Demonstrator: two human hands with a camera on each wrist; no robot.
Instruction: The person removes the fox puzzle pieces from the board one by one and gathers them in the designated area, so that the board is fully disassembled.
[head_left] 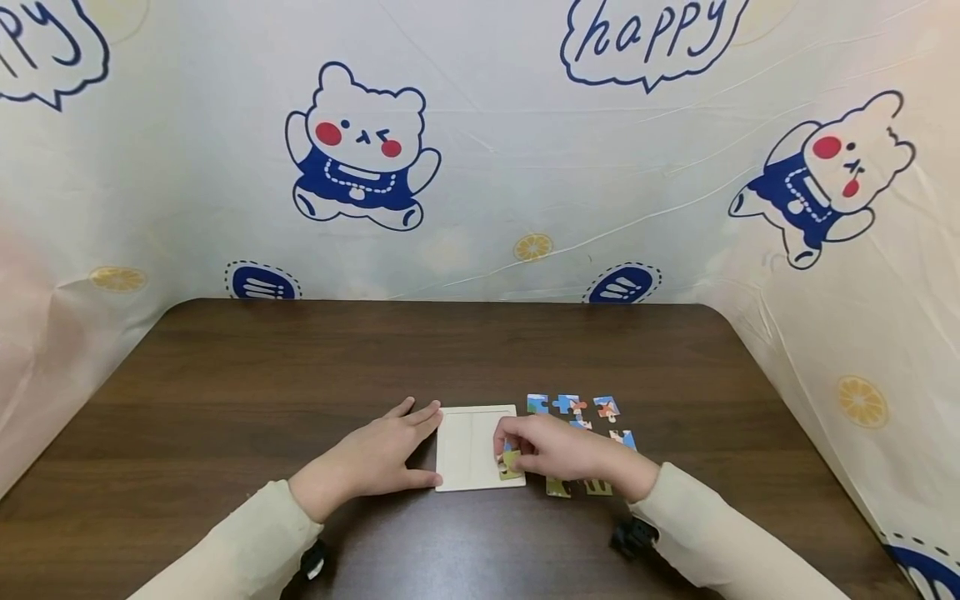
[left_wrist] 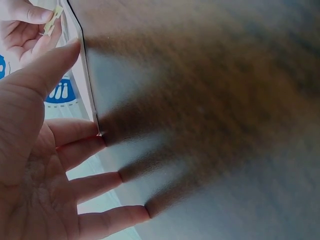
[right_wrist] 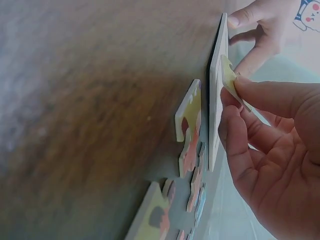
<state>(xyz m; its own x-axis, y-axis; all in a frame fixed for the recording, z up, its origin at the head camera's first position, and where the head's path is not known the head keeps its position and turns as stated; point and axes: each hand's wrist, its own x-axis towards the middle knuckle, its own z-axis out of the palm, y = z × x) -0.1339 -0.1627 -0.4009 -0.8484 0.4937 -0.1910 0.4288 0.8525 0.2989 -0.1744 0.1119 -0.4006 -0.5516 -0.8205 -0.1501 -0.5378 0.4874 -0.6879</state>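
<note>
A pale square puzzle board (head_left: 472,450) with a raised rim lies on the table. At its left edge rests my left hand (head_left: 382,454), fingers extended, the thumb and fingertips touching the rim; the left wrist view shows the same straight fingers (left_wrist: 107,222) against the table. My right hand (head_left: 551,448) pinches a yellow-green puzzle piece (head_left: 510,465) between thumb and fingers over the board's right side. In the right wrist view that piece (right_wrist: 230,80) is tilted, just above the board (right_wrist: 216,100). Whether it touches the board I cannot tell.
Several loose puzzle pieces lie right of the board, among them a blue one (head_left: 537,404), a corner piece with an orange figure (head_left: 607,407) and a green one (head_left: 598,487). My right forearm partly covers them. A printed cloth (head_left: 495,167) hangs behind the brown table (head_left: 300,367).
</note>
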